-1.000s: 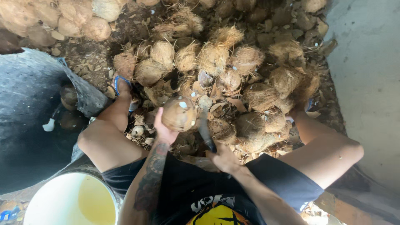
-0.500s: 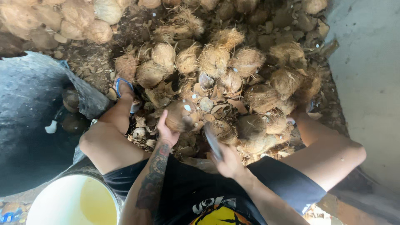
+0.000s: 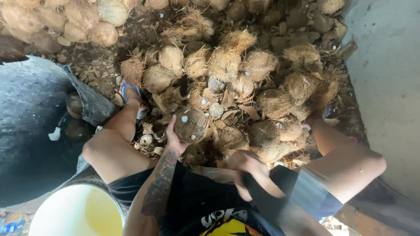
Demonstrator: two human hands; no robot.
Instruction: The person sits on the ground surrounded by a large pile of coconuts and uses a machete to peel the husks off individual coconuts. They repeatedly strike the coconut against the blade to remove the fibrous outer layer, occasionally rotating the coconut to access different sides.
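The coconut (image 3: 190, 125) sits in the left hand (image 3: 174, 139), held up over the pile betw. the knees. It looks hard, round and prob. heavy, w/ a rough brown shell and white chipped spots, so not slippery. The left grip cups it from below and the side, fingers wrapped on. The right hand (image 3: 249, 168) is blurred, closed on a dark blade handle. Husked coconuts (image 3: 245, 83) heap all around on the dirt floor. A white bucket (image 3: 76, 212) stands near the left leg, a grey wall (image 3: 389, 65) on the right. Tight room.

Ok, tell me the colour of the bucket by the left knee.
The bucket is white, pale yellow inside; the head view shows it.
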